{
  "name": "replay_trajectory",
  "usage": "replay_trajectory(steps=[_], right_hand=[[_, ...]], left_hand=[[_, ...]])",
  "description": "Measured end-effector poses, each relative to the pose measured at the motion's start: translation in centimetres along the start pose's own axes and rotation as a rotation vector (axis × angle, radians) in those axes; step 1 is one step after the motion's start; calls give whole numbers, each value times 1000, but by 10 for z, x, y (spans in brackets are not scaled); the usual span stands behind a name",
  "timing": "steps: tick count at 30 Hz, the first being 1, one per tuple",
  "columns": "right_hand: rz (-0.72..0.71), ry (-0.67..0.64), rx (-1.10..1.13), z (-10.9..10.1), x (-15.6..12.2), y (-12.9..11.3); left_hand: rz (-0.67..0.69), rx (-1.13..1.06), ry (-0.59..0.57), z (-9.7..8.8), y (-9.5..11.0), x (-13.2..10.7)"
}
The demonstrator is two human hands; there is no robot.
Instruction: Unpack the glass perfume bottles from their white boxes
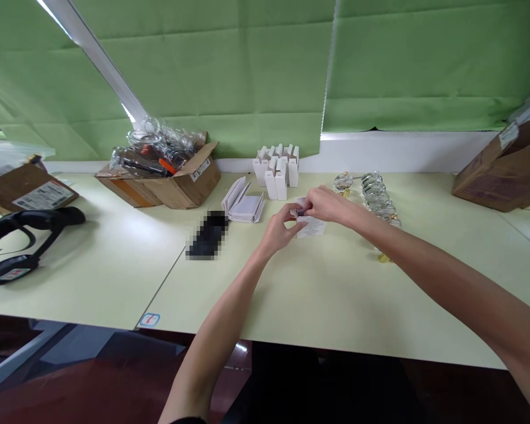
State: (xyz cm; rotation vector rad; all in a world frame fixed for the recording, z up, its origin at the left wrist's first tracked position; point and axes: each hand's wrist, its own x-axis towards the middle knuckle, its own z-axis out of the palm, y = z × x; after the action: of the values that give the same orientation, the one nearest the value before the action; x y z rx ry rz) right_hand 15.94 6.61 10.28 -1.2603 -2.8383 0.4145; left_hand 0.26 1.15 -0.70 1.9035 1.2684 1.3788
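Note:
Over the middle of the table, my left hand [281, 231] grips the left side of a small white box [311, 228] with printed text on its front. My right hand [323, 204] is bent over the box's top, fingers closed and pointing down at its opening. What those fingers hold, if anything, is hidden; a small dark patch shows between the hands. Behind them stand several white boxes [277, 172], upright in a group. To the right of my hands lies a row of clear, shiny wrapped pieces [377, 195] with gold-coloured parts.
Flat white cartons [246, 207] lie left of my hands, beside a black pixelated object [208, 237]. Farther left are an open cardboard box [176, 187] of bagged cables and a black headset [30, 235]. Another cardboard box [503, 171] stands at right. Green blinds [212, 70] hang behind.

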Motion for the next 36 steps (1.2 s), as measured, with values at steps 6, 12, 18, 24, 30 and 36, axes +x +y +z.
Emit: replay_trajectory(steps=[6,12,18,24,30,36], right_hand=[[-95,207,62,13,-16,4],[29,706,224,16,-47,14],[107,596,577,43,-54,37],[15,518,710,63,-52,40],[83,675,803,73,-40,48],[69,715,836,79,-23,47]], left_hand=[[32,47,10,-1,-3,0],[35,-45,78,8,-18,-2],[67,-49,91,12,-23,-4],[132,24,58,10,-13,-4],[-11,-90,133,19,2,-3],[-94,-219,228,28,6,-1]])
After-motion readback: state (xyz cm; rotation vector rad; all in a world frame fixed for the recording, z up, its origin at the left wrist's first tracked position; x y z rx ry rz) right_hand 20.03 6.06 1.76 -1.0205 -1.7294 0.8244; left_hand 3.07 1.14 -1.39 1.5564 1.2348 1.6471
